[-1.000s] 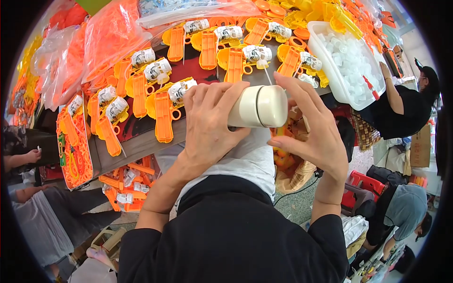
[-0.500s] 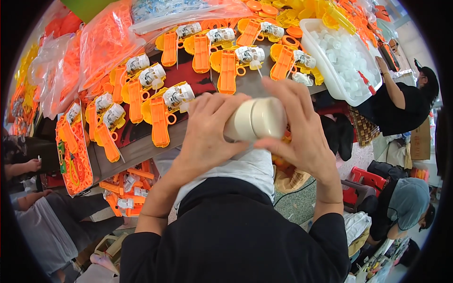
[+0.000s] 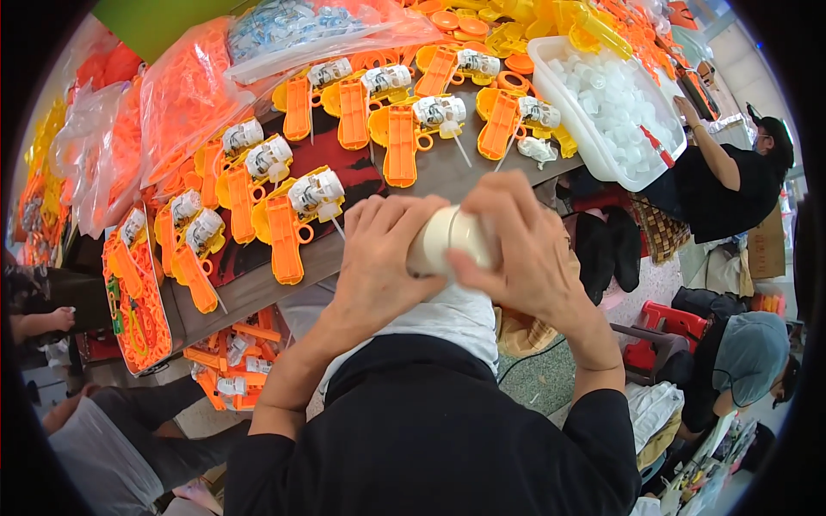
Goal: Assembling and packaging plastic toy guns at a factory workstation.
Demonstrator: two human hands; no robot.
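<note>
A cream-coloured, round flask [image 3: 428,243] lies tilted sideways between my hands, above my lap and in front of the table edge. My left hand [image 3: 376,258] is wrapped round its body, fingers on top and thumb below. The smooth lid [image 3: 470,230] faces right. On it my right hand [image 3: 535,258] is closed, thumb on the near side and fingers over the top; these fingers are a little blurred. A thin seam shows between lid and body. The flask's base is hidden by my left hand.
Orange-and-yellow toy guns [image 3: 401,146] with white printed cylinders stand in rows on the dark table [image 3: 249,288]. A white tub [image 3: 539,82] of clear plastic pieces is at the right. Bags of orange parts [image 3: 185,103] lie left. Co-workers sit at both sides.
My right hand has moved left and closed in on the lid, its fingers now bent over it. The flask has shifted slightly left. The view has tilted a little.
</note>
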